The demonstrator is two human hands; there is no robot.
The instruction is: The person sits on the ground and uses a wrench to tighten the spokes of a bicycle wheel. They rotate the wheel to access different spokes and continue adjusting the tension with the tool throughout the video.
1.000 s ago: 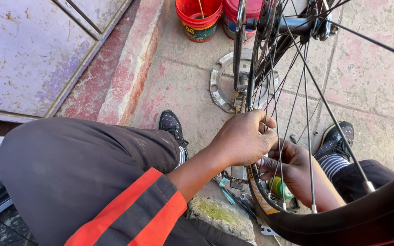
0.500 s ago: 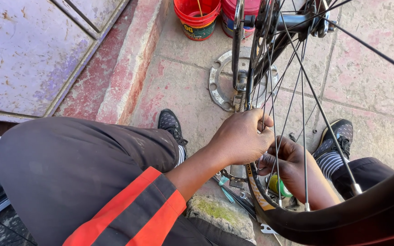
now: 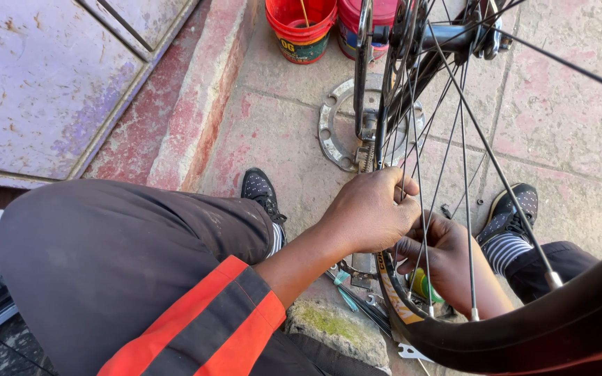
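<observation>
A bicycle wheel (image 3: 524, 327) with a black tyre and thin silver spokes (image 3: 465, 174) stands in front of me, its hub (image 3: 454, 31) at the top. My left hand (image 3: 367, 212) is closed around spokes near the rim on the wheel's left side. My right hand (image 3: 447, 261) reaches in behind the spokes from the other side, fingers curled around a spoke close to the left hand. What either hand pinches exactly is hidden by the fingers.
A round metal ring plate (image 3: 332, 132) lies on the paving under the bicycle frame. Two red buckets (image 3: 301, 28) stand at the top. Wrenches and small tools (image 3: 364, 306) lie near a mossy stone (image 3: 336, 331). My knee in dark trousers fills the lower left.
The wheel and view have shifted slightly; my right hand has moved a little along the spokes. My left hand keeps its grip in the same place.
</observation>
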